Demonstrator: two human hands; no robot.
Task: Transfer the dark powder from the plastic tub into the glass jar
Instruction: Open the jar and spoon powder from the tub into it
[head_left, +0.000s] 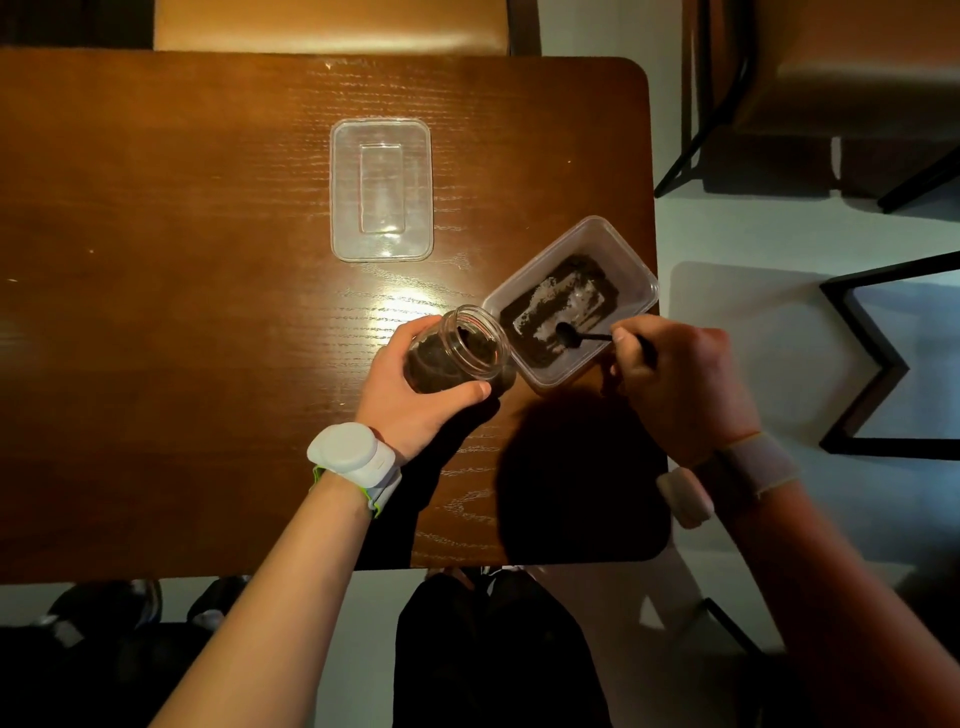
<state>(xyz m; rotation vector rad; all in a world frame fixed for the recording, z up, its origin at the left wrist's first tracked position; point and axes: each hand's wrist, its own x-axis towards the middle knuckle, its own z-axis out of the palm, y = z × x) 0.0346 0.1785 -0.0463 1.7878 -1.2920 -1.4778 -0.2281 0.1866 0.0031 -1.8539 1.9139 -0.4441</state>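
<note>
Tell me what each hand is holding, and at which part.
The left hand grips the glass jar around its body, below the open mouth. The right hand pinches the spoon by its handle, with the bowl down in the plastic tub.

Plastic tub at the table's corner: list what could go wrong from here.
1. The plastic tub sits at the table edge; scraping with the spoon in the right hand might push it off.
2. The glass jar is tilted in the left hand; tilting further could spill dark powder.
3. Carrying spoonfuls across may scatter powder.
</note>
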